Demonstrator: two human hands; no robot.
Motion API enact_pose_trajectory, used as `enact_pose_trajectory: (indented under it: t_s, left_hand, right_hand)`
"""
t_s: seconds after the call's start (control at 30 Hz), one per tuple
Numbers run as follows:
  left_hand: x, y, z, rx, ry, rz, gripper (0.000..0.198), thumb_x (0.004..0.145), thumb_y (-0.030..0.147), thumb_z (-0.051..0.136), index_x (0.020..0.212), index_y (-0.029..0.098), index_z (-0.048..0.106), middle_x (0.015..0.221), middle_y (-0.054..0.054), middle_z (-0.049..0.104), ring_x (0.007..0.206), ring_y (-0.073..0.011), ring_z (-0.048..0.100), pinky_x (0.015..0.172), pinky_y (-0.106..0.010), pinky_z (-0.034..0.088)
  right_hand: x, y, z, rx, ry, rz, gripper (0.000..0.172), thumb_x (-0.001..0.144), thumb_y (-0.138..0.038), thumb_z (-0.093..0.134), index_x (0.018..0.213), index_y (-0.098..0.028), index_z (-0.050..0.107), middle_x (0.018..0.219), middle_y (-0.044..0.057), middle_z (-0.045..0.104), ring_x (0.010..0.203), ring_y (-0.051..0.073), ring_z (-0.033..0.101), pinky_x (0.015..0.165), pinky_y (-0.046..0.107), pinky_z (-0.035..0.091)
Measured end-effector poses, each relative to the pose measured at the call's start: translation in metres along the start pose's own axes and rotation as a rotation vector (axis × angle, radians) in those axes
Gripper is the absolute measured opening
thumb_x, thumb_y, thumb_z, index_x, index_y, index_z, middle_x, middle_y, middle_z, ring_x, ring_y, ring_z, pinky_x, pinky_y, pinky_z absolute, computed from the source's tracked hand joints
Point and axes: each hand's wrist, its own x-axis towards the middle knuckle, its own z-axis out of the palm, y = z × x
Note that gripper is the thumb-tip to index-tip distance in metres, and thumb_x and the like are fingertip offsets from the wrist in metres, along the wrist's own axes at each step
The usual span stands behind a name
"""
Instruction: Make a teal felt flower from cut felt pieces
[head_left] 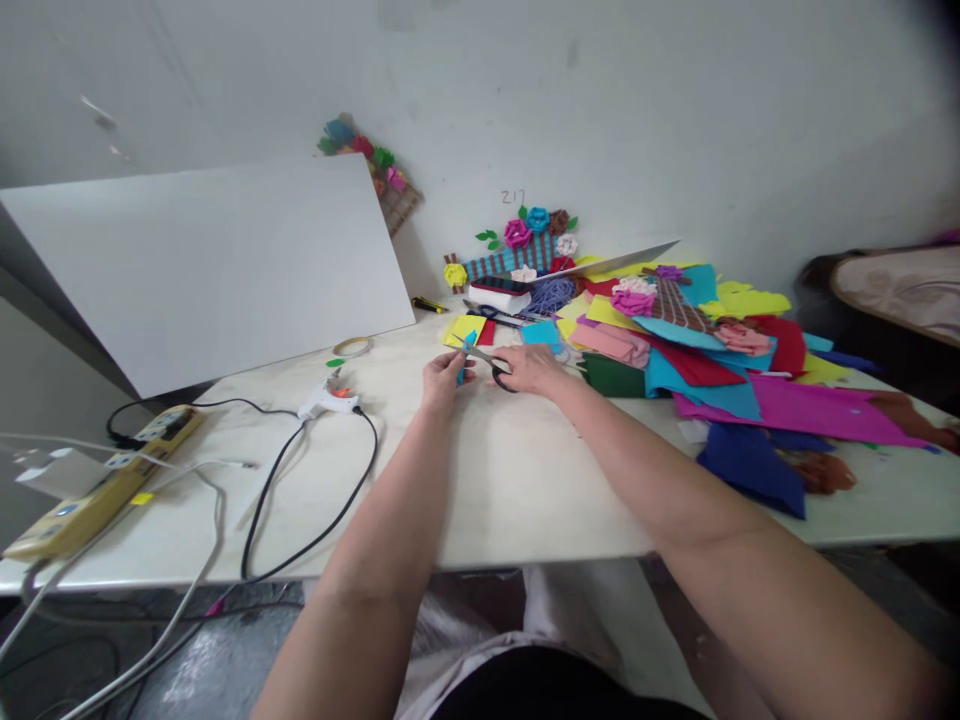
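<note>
My left hand (442, 378) is closed in a pinch on a small blue piece of felt (465, 350) above the white table (525, 480). My right hand (529, 368) is wrapped round the black handles of a pair of scissors (491, 366). The blades point left and meet the blue piece. Both forearms reach in from the bottom of the view. Yellow and red felt scraps (469, 328) lie just beyond the hands.
A heap of coloured felt sheets (720, 370) covers the right of the table. Felt flower pieces (525, 250) lean on the wall. A white glue gun (328, 400) with a black cable, a tape roll (352, 346), a power strip (97, 490) and a large white board (217, 260) are at the left.
</note>
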Motion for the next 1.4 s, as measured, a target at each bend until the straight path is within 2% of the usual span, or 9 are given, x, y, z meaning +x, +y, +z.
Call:
enact_pose_trajectory:
  t_s: [0.53, 0.87, 1.13, 1.4]
  left_hand:
    - [-0.002, 0.002, 0.0, 0.002, 0.039, -0.013, 0.028, 0.07, 0.035, 0.07, 0.079, 0.009, 0.062, 0.067, -0.006, 0.066, 0.047, -0.0079, 0.055, 0.061, -0.028, 0.053]
    - [-0.001, 0.0, 0.0, 0.001, 0.011, -0.004, 0.029, 0.068, 0.035, 0.071, 0.079, 0.009, 0.062, 0.066, -0.005, 0.065, 0.048, -0.0083, 0.056, 0.059, -0.027, 0.053]
    - [-0.002, 0.001, 0.001, 0.014, -0.014, -0.003, 0.03, 0.066, 0.035, 0.071, 0.079, 0.009, 0.063, 0.066, -0.005, 0.065, 0.048, -0.0079, 0.055, 0.059, -0.027, 0.052]
    - [-0.001, -0.001, 0.001, 0.018, 0.031, -0.012, 0.032, 0.066, 0.037, 0.072, 0.078, 0.009, 0.063, 0.065, -0.005, 0.064, 0.048, -0.0082, 0.055, 0.06, -0.028, 0.052]
  right_hand:
    - [0.005, 0.003, 0.009, -0.066, 0.003, 0.0, 0.038, 0.082, -0.045, 0.049, 0.113, -0.029, 0.064, 0.099, 0.005, 0.072, 0.093, 0.022, 0.064, 0.07, 0.028, 0.04]
    - [0.003, 0.0, 0.009, -0.03, 0.002, 0.006, 0.053, 0.078, -0.055, 0.052, 0.121, -0.025, 0.057, 0.109, 0.007, 0.069, 0.099, 0.025, 0.062, 0.077, 0.032, 0.042]
    - [0.003, -0.003, 0.01, -0.024, 0.009, 0.008, 0.051, 0.078, -0.055, 0.051, 0.12, -0.027, 0.059, 0.111, 0.007, 0.068, 0.101, 0.024, 0.062, 0.079, 0.033, 0.043]
    - [0.004, -0.006, 0.005, -0.06, -0.039, 0.034, 0.045, 0.081, -0.05, 0.049, 0.119, -0.028, 0.061, 0.104, 0.007, 0.07, 0.098, 0.023, 0.063, 0.077, 0.031, 0.043]
